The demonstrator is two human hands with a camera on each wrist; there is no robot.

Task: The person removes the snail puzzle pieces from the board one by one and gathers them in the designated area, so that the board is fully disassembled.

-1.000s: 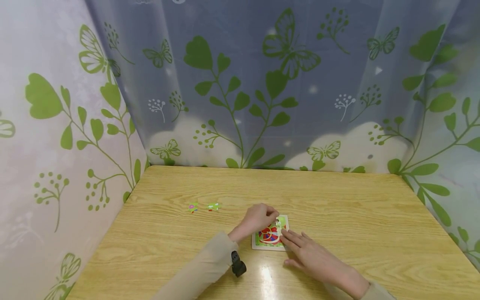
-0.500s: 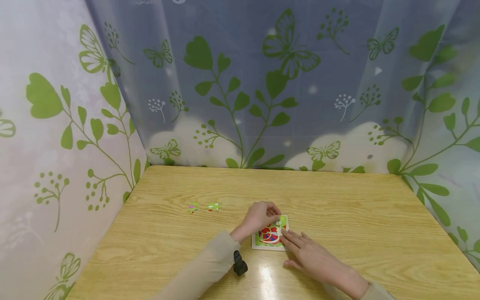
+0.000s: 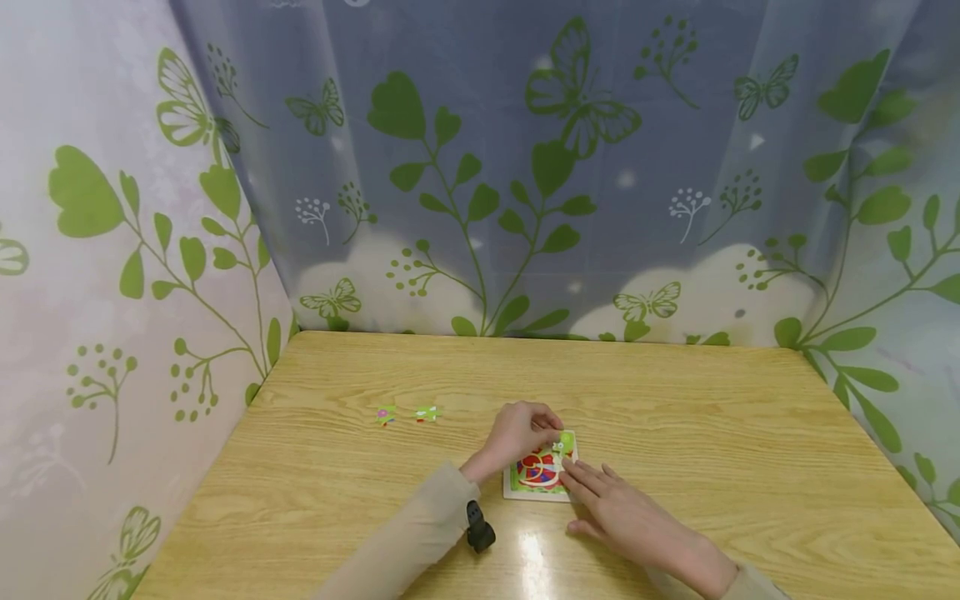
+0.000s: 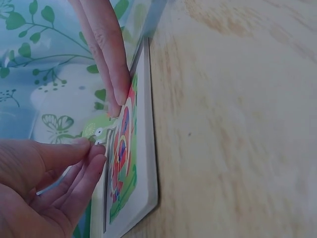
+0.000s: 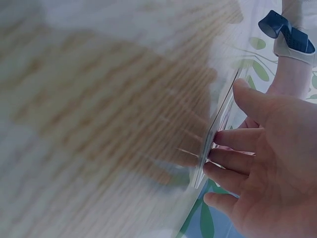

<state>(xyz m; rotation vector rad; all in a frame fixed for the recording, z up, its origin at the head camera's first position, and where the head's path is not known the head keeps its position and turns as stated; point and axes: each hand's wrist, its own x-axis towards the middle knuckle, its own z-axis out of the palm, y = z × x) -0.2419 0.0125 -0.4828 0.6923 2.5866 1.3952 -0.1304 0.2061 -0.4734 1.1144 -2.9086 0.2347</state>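
Note:
A small jigsaw puzzle (image 3: pixel 536 473) in a white-edged tray lies on the table, with a red, blue and cream picture on green. My left hand (image 3: pixel 517 433) is over its far left corner. Thumb and fingers pinch a green puzzle piece with white eyes (image 4: pixel 94 128), seen in the left wrist view at the puzzle's surface; whether it lies flat is hidden. My right hand (image 3: pixel 626 508) has its fingers straight, their tips resting on the puzzle's right side. In the right wrist view those fingertips (image 5: pixel 215 171) meet the tray's edge (image 5: pixel 205 153).
Two loose green puzzle pieces, one with a pink spot (image 3: pixel 386 414) and one with white spots (image 3: pixel 427 413), lie on the wooden table (image 3: pixel 675 400) to the left, beyond the puzzle. A leaf-patterned curtain (image 3: pixel 480 208) stands behind the table's far edge.
My left hand has shifted slightly right and away from me, and the green piece now covers a dark gap near the puzzle's far edge. The right hand has stayed in place.

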